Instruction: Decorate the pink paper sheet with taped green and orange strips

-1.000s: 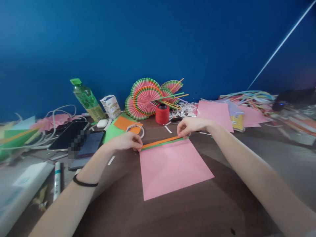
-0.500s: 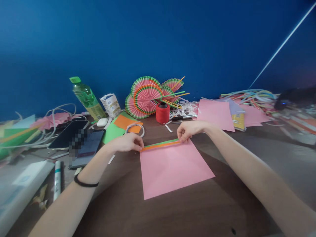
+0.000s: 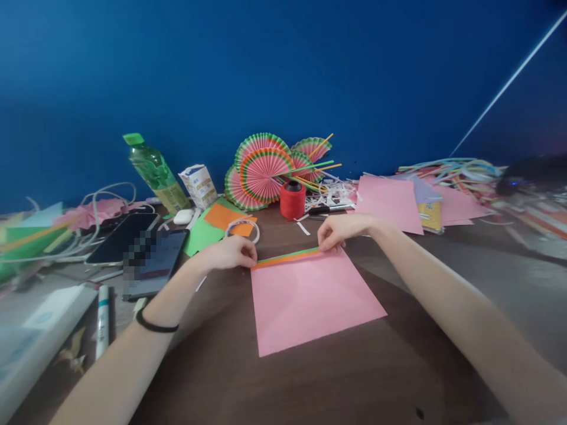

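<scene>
A pink sheet of paper (image 3: 314, 304) lies on the dark table, with a green strip (image 3: 290, 255) and an orange strip (image 3: 287, 259) along its far edge. My left hand (image 3: 233, 252) pinches the left end of this striped edge between thumb and fingers. At the right end, my right hand (image 3: 333, 232) holds the same edge in a pinch. Beyond the hands stands a red spool of thread (image 3: 292, 202). Pleated pink paper fans (image 3: 266, 174) with green and orange rims lean behind it.
On the left are a green bottle (image 3: 157, 177), a small carton (image 3: 198, 186), two phones (image 3: 157, 265), a marker (image 3: 103, 321) and cables. Orange paper (image 3: 221, 217) lies behind my left hand. More pink sheets (image 3: 390, 203) and paper strips (image 3: 460, 168) lie at the back right.
Both hands keep their pinch on the striped edge and have hardly moved. The view has shifted very slightly.
</scene>
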Demonstrator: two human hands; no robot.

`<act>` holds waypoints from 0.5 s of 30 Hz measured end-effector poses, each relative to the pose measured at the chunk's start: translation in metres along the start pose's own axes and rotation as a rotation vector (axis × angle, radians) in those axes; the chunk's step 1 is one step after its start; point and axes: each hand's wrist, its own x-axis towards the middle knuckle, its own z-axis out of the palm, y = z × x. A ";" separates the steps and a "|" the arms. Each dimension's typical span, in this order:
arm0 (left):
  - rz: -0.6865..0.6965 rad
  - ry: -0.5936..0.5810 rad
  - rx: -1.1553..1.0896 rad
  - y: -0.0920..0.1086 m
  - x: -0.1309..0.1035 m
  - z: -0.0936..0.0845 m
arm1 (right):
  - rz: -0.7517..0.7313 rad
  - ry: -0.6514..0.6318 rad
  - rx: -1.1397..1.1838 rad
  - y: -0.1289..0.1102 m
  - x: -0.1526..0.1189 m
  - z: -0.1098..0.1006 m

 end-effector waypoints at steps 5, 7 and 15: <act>-0.023 -0.004 -0.014 0.000 0.000 0.001 | -0.011 0.051 -0.045 -0.002 0.004 0.004; -0.033 -0.007 -0.014 0.002 0.000 0.000 | -0.016 0.049 -0.055 -0.002 0.007 0.006; -0.034 -0.011 -0.048 0.002 0.001 0.001 | 0.000 0.061 -0.056 -0.004 0.012 0.011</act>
